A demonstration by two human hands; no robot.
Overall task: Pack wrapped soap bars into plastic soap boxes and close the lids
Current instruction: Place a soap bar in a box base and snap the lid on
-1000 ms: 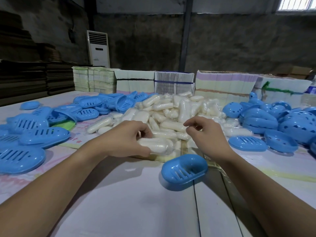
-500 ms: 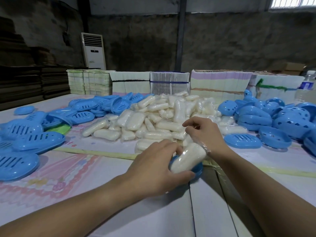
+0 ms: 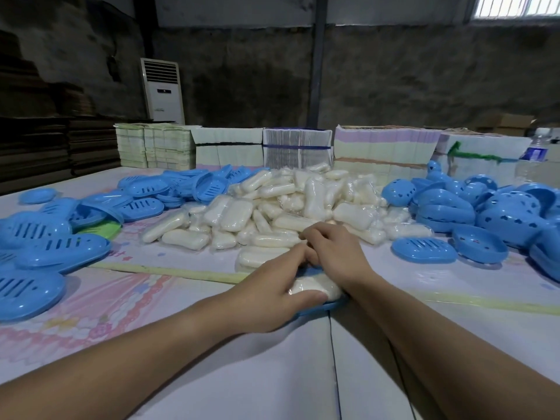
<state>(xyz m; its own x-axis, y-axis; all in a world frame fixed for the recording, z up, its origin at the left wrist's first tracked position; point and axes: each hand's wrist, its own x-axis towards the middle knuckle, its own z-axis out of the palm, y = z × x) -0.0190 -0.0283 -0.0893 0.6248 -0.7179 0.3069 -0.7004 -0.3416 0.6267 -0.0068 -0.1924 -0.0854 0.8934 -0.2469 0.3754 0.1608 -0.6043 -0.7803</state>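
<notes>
Two hands (image 3: 303, 268) hide soap (image 3: 315, 287) – box (image 3: 315, 306) barely visible

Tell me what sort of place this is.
Probably a small packing workshop or warehouse: a heap of wrapped soap bars, piles of blue soap-box halves, bundled flat cartons along the table's far edge, bare concrete walls.

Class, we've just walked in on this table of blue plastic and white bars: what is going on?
A person is packing soap. Both hands are on one wrapped soap bar, settling it into a blue soap box base at the near table edge: the left hand grips it, and the right hand rests over its far end. No lid is on yet. A heap of wrapped bars lies behind, between piles of blue box parts.
</notes>
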